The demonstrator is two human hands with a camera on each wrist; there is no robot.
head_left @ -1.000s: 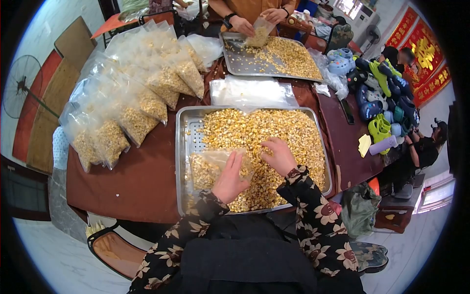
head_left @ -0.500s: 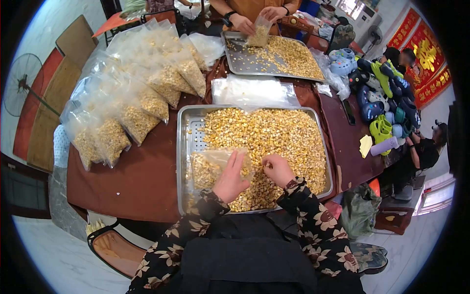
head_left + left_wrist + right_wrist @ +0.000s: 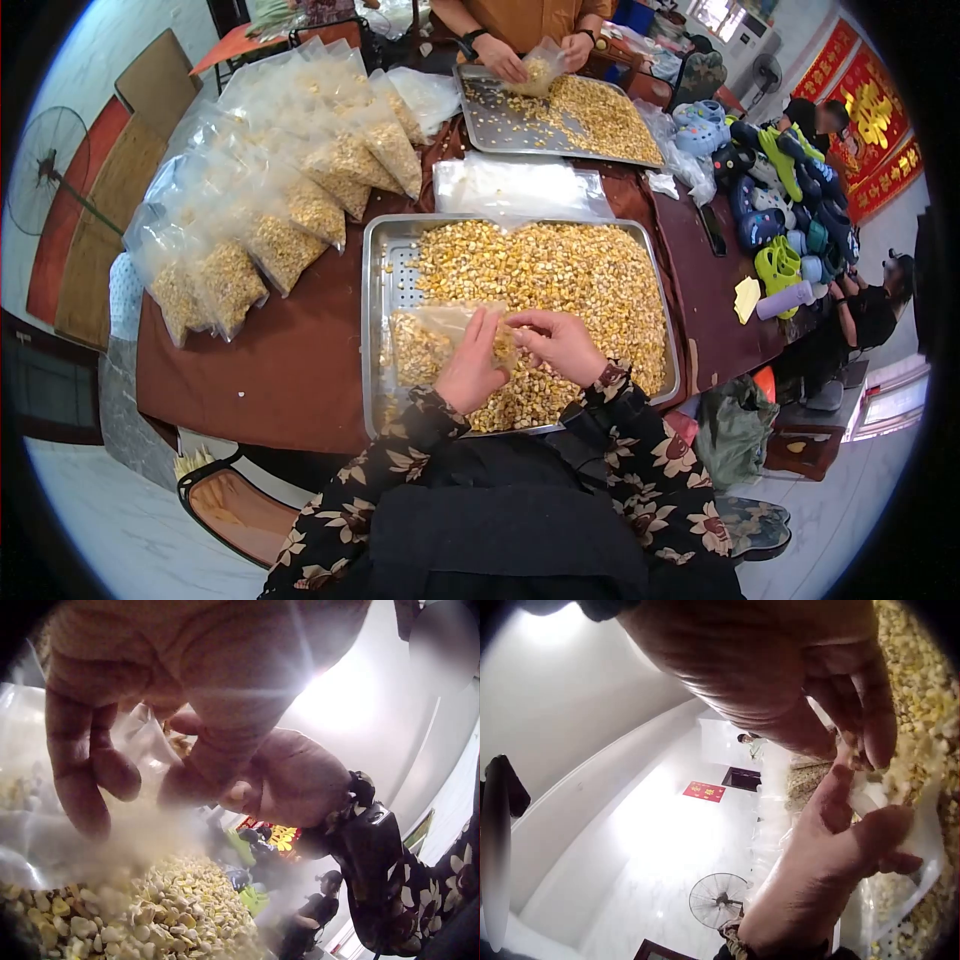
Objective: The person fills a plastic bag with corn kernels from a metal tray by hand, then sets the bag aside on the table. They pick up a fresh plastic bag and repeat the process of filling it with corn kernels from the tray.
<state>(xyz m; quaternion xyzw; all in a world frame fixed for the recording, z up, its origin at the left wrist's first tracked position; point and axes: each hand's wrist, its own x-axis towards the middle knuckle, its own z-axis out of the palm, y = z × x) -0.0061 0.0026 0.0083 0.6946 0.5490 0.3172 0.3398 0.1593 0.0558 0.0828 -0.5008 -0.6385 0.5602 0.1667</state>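
Observation:
My left hand (image 3: 472, 368) holds the mouth of a clear plastic bag (image 3: 420, 338) partly filled with corn kernels. The bag lies on its side at the left of a metal tray (image 3: 371, 300) heaped with loose yellow corn kernels (image 3: 560, 270). At the bag's mouth, my right hand (image 3: 562, 346) is close against the left fingers. In the right wrist view, a few kernels show between the right fingertips (image 3: 883, 746). The left wrist view shows the left fingers (image 3: 75, 787) bent over the plastic film, with the right hand (image 3: 292, 780) behind.
Filled corn bags (image 3: 280, 240) crowd the table's left. Beyond my tray lies a stack of flat plastic bags (image 3: 520, 187). Across the table a person's hands (image 3: 505, 60) hold a bag over another metal tray (image 3: 500, 135). Clogs (image 3: 775, 260) and a phone (image 3: 712, 230) are at right.
My right hand closed its fingers over the loose corn, then moved left to the bag's mouth. My left hand stays on the bag. The person opposite has shifted their bag slightly.

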